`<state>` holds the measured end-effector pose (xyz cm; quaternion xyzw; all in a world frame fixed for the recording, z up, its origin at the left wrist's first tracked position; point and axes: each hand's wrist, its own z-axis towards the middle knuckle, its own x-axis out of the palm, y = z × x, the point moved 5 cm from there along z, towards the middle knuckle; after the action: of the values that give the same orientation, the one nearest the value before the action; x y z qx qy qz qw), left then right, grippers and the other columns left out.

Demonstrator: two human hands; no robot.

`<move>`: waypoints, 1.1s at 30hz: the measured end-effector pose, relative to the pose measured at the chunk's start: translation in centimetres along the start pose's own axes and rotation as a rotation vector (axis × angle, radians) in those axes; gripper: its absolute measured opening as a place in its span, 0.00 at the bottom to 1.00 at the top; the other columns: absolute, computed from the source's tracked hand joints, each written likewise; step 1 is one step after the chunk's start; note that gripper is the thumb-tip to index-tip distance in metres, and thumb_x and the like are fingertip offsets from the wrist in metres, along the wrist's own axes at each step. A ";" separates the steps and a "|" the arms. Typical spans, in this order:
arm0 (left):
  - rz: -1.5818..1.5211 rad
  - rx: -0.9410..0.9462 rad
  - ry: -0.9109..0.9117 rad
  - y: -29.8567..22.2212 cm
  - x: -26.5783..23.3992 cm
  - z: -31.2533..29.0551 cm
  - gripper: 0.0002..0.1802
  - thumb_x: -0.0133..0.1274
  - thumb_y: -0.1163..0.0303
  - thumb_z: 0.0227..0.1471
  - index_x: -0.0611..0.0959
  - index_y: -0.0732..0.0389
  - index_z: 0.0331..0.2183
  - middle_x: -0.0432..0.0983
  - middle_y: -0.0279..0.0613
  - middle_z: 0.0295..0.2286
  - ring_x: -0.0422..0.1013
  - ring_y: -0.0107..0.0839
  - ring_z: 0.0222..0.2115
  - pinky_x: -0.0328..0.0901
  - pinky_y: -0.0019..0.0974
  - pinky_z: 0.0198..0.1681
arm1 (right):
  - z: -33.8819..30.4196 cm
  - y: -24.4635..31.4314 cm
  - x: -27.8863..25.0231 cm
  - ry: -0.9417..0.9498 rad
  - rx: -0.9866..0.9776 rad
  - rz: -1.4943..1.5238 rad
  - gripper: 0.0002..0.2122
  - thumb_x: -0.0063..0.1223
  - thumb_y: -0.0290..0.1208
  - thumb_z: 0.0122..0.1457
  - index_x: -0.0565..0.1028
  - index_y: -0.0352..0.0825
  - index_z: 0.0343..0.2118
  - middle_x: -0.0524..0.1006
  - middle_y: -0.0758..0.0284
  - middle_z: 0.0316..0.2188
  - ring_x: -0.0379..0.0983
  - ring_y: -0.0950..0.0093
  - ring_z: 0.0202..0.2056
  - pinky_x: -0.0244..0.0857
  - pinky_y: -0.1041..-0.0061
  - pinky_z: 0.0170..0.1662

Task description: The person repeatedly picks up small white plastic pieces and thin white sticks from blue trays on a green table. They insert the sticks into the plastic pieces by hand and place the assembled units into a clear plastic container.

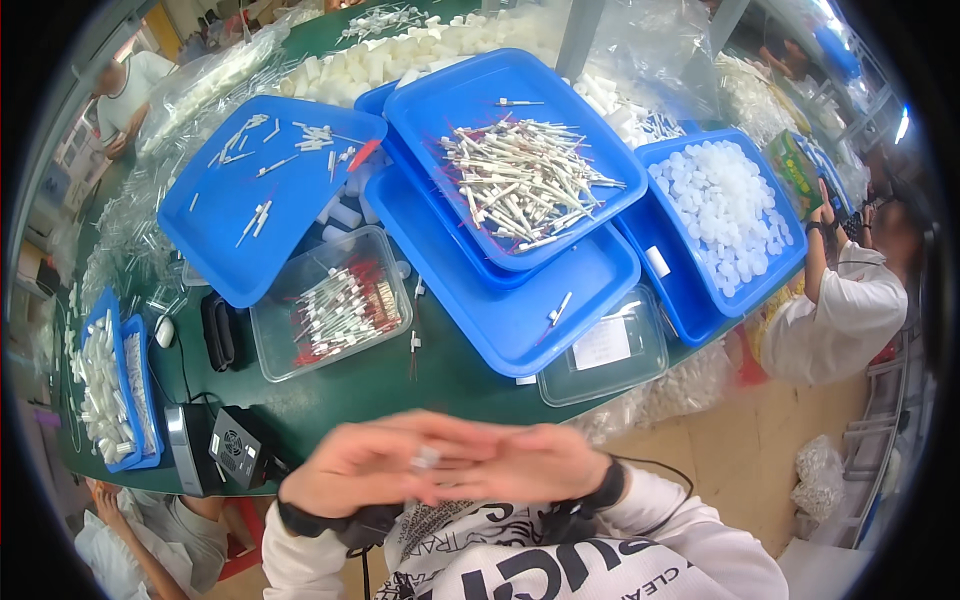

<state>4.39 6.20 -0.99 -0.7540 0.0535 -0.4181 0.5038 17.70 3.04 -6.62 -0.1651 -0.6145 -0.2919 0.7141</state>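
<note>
My left hand and my right hand meet in front of my chest, just off the table's near edge. Their fingers stretch toward each other and overlap, blurred by motion. A small white thing shows among the left hand's fingers; whether it is worn or held is unclear. Beyond the hands, a clear plastic box holds white sticks with red wires. A single such piece lies beside it on the green table.
Blue trays overlap across the table; one carries heaped white sticks, another translucent caps. A clear lid lies near the front edge. Black devices stand at the left. Other people sit or stand around.
</note>
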 end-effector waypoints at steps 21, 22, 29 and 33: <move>0.267 0.078 -0.124 -0.4 -0.5 -2.4 0.06 0.52 0.75 0.53 0.82 0.66 0.29 0.64 0.56 0.55 0.65 0.46 0.54 0.59 0.48 0.57 | 1.1 1.2 1.6 0.145 0.045 0.122 0.44 0.16 0.69 0.59 0.44 0.31 0.67 0.39 0.60 0.69 0.36 0.67 0.69 0.33 0.59 0.68; 0.346 0.439 -0.254 -2.0 -1.3 -3.1 0.07 0.52 0.74 0.53 0.81 0.67 0.28 0.66 0.59 0.53 0.67 0.48 0.52 0.61 0.50 0.56 | 0.7 2.2 1.8 0.087 0.029 0.064 0.47 0.15 0.71 0.57 0.41 0.31 0.67 0.37 0.56 0.68 0.33 0.63 0.69 0.31 0.57 0.67; 0.443 0.414 -0.431 -3.4 -4.8 -5.2 0.12 0.50 0.70 0.55 0.78 0.70 0.26 0.76 0.56 0.34 0.74 0.43 0.36 0.67 0.46 0.43 | 0.9 4.9 2.1 0.089 -0.168 -0.115 0.45 0.19 0.68 0.60 0.41 0.27 0.65 0.53 0.48 0.59 0.52 0.56 0.60 0.42 0.53 0.64; 0.470 0.208 -0.473 -2.3 -3.7 -3.8 0.12 0.48 0.74 0.57 0.80 0.74 0.34 0.76 0.43 0.23 0.72 0.28 0.25 0.66 0.32 0.35 | -1.0 6.8 -1.8 0.082 -0.368 -0.451 0.26 0.36 0.49 0.66 0.66 0.28 0.53 0.72 0.63 0.33 0.71 0.71 0.34 0.67 0.64 0.47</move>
<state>-1.38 6.43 -0.75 -0.7417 0.0643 -0.1077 0.6589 22.58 8.11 -7.71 -0.1389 -0.5431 -0.5562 0.6135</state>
